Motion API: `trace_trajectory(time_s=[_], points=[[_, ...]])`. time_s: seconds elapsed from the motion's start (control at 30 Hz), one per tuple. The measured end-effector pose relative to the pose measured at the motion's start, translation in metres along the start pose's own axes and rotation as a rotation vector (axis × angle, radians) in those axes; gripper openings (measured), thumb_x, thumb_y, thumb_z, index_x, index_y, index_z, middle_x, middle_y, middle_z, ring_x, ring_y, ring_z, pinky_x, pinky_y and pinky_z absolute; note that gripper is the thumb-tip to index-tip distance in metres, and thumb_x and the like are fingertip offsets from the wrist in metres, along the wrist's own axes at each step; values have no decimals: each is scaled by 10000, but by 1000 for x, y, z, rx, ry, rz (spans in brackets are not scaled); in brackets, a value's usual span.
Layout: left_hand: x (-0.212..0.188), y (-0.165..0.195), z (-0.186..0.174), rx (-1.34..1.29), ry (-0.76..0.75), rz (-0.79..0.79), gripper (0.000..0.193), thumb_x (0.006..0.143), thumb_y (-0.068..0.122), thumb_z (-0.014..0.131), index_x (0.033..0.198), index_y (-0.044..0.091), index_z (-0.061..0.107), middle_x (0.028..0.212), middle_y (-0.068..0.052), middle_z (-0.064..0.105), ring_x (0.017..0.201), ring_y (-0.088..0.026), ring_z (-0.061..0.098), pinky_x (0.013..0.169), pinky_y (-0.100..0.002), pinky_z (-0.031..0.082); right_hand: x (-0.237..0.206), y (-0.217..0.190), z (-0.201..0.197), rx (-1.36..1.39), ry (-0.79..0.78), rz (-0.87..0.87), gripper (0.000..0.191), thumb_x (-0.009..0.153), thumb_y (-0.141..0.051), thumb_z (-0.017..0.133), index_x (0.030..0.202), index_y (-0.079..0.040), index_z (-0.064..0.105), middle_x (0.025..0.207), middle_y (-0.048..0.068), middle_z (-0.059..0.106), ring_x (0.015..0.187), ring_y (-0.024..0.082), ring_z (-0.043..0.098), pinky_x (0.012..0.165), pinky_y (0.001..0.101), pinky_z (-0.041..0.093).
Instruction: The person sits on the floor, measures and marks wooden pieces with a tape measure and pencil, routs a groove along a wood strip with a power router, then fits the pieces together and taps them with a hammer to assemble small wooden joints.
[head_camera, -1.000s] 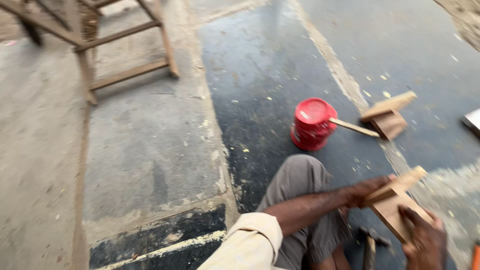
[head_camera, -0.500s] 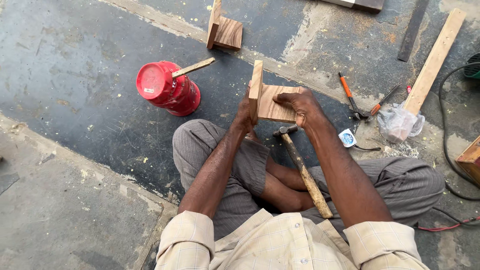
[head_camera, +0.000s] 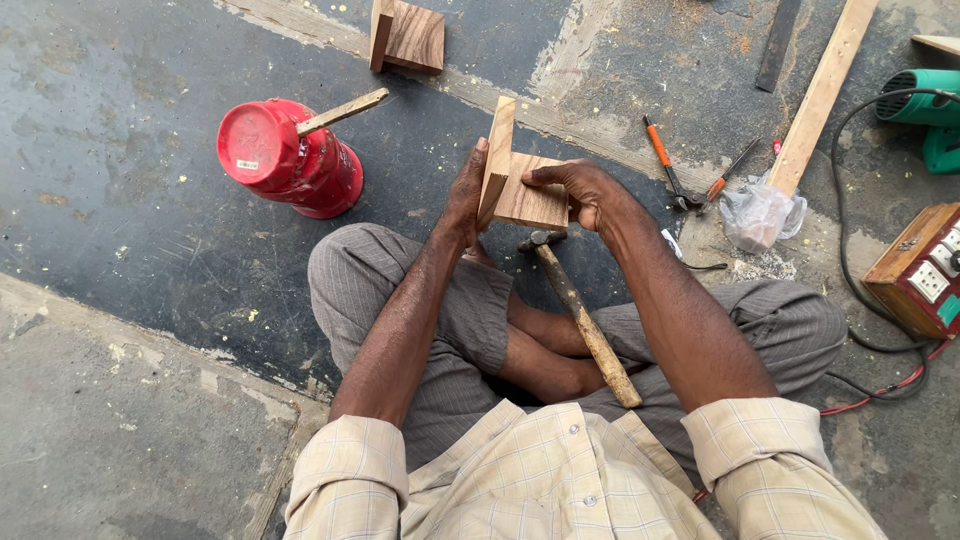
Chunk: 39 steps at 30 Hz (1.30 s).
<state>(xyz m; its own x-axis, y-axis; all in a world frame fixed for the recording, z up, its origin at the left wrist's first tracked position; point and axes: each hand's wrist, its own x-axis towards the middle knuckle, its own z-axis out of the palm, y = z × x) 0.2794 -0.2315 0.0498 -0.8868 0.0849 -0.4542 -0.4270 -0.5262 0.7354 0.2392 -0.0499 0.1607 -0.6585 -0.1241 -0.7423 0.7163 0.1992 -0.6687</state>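
Observation:
I sit cross-legged on the floor holding a small wooden piece (head_camera: 528, 198) made of a flat block with an upright strip (head_camera: 497, 160) along its left edge. My left hand (head_camera: 464, 195) presses against the strip from the left. My right hand (head_camera: 583, 192) grips the block from the right, fingers over its top. A hammer (head_camera: 583, 320) with a wooden handle lies in my lap just below the piece, touched by neither hand.
A red container (head_camera: 290, 158) with a stick in it lies to the left. A similar wooden piece (head_camera: 408, 35) lies beyond. Pliers (head_camera: 668, 168), a plastic bag (head_camera: 760, 212), a long plank (head_camera: 822, 92), a green power tool (head_camera: 925, 110) and a wooden socket box (head_camera: 925, 270) are to the right.
The view swung from the left floor area round onto my lap. Both hands stay on the wooden piece; in the last half second little has moved.

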Motion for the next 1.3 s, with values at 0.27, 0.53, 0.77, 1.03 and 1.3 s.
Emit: trace_trajectory(time_s=[0.27,0.53,0.77,1.03,1.3], points=[[7,-1,-4,-15,-3,3,947,861,771,509,1536,124,358,1306,-239,585,1213,-345,660,959,-496,627,-1,0,8,69,19,-56,498,762,-109,851,1134,136,628,952,234,725,772,287,767,634,382,676],[0,18,1,259,66,161,691,969,693,518,1269,78,614,1061,-138,645,926,-213,675,805,-401,590,27,20,19,166,53,-108,559,838,-142,767,1262,-50,414,1168,230,628,953,275,749,718,393,689],[9,47,-9,794,215,532,592,981,623,585,1223,87,650,1107,-135,594,1053,-249,612,950,-407,509,82,41,26,272,-382,-286,553,1013,-357,607,1426,-11,477,1356,148,632,1166,195,687,949,337,628],[39,35,-18,846,251,628,599,970,649,599,1268,129,610,1174,-103,527,1073,-232,627,908,-417,565,120,39,34,-115,-304,-639,543,959,-290,647,1392,10,515,1294,174,652,1147,243,672,956,392,587],[40,31,-12,1046,370,437,632,917,674,636,1258,142,624,1155,-92,519,1017,-246,659,836,-453,582,135,64,60,-363,-4,-790,483,880,-190,681,1306,18,588,1196,187,689,1097,284,679,937,423,558]])
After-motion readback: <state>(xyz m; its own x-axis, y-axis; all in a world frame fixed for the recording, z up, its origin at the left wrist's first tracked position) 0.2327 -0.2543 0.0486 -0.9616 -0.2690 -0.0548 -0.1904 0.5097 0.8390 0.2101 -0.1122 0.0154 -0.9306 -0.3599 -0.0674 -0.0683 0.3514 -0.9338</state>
